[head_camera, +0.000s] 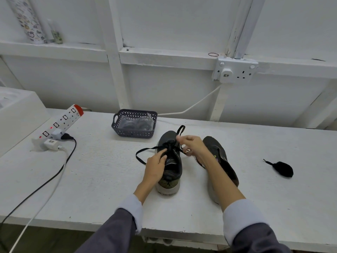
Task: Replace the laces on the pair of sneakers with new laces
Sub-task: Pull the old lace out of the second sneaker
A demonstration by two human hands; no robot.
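Observation:
Two dark sneakers stand side by side on the white table (94, 179), toes pointing away. On the left sneaker (170, 161), my left hand (156, 167) presses the tongue and lacing. Its black lace (144, 149) loops out to the left, and another loop rises above the toe. My right hand (193, 146) pinches that lace just above the eyelets. The right sneaker (221, 157) lies partly hidden behind my right forearm. A bundled black lace (281, 168) rests on the table to the right.
A dark plastic basket (135, 124) with plastic-wrapped laces sits behind the shoes. At the left stand a power strip (60, 123) with plugs, a black cable (54, 176) and a white cable trailing to the front edge, plus a white box at the far left.

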